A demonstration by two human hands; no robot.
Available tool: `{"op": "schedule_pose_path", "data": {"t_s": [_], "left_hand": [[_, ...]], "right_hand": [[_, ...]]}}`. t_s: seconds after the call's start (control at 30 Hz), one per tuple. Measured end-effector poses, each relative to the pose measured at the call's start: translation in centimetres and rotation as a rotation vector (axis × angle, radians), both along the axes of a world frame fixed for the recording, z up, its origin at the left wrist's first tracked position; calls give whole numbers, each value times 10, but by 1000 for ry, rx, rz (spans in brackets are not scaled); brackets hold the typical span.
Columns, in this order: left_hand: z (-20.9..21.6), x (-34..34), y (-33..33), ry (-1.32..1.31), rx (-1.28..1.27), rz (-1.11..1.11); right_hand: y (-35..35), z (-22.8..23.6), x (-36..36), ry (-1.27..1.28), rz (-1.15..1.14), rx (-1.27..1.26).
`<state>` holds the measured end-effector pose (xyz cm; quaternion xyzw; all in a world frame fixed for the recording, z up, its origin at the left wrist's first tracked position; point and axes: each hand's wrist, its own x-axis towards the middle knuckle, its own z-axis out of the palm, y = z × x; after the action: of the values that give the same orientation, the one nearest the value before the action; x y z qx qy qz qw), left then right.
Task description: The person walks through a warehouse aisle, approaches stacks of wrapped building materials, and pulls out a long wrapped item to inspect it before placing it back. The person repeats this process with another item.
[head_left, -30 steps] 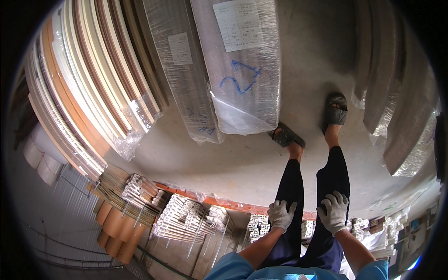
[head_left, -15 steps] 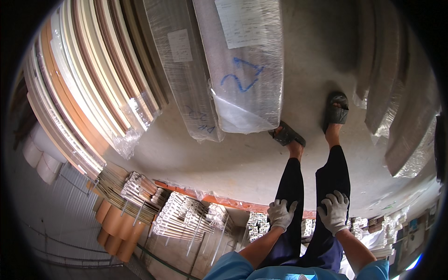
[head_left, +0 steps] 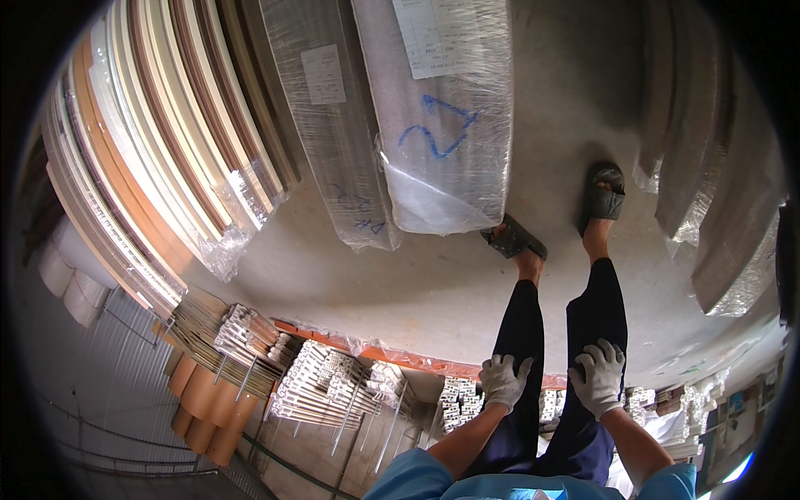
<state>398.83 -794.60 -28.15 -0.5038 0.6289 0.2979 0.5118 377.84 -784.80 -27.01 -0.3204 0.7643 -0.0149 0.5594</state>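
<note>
Both hands wear pale work gloves and rest on my dark trousers (head_left: 517,325). My left hand (head_left: 505,382) lies on the left leg, its fingers apart and bent a little over the cloth. On the other leg sits my right hand (head_left: 599,377), fingers spread, holding nothing. Beyond my feet in dark open-toed sandals (head_left: 604,193) lies a long grey package in clear stretch film (head_left: 450,183), with a white paper sheet and blue handwriting on it. A second, narrower wrapped package (head_left: 337,158) lies along its left side.
Long brown, cream and white strips (head_left: 179,117) are stacked at left. Wrapped grey bundles (head_left: 733,225) line the right. Racks of white-ended bars (head_left: 325,383) stand behind an orange beam (head_left: 400,358), near brown rolls (head_left: 200,392). Bare concrete floor (head_left: 400,292) lies between.
Both hands stay where they were on my legs. The view has shifted very slightly, so the wrapped packages appear a little farther right and higher.
</note>
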Motion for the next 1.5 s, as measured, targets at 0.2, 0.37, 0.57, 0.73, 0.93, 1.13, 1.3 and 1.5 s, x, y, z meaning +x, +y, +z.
{"op": "schedule_pose_path", "data": {"t_s": [0.2, 0.37, 0.57, 0.73, 0.93, 1.13, 1.3, 1.5], "left_hand": [[-1, 3, -1, -8, 24, 8], [-1, 5, 0, -3, 22, 13], [-2, 5, 1, -10, 26, 14], [-1, 5, 0, -6, 24, 11], [-1, 6, 2, -8, 24, 10], [-2, 6, 3, -9, 19, 0], [-1, 5, 4, -9, 10, 3], [-1, 5, 4, -7, 5, 2]], "right_hand": [[-2, 0, 1, 2, -1, -1], [-3, 0, 2, 4, -6, 4], [-2, 0, 3, 7, -6, 0], [-2, 0, 3, 5, -3, -4], [0, 0, 4, 0, -1, 4], [1, 0, 4, 5, -7, 2], [4, 0, 5, 0, -5, 1], [6, -1, 6, 7, -13, -18]]}}
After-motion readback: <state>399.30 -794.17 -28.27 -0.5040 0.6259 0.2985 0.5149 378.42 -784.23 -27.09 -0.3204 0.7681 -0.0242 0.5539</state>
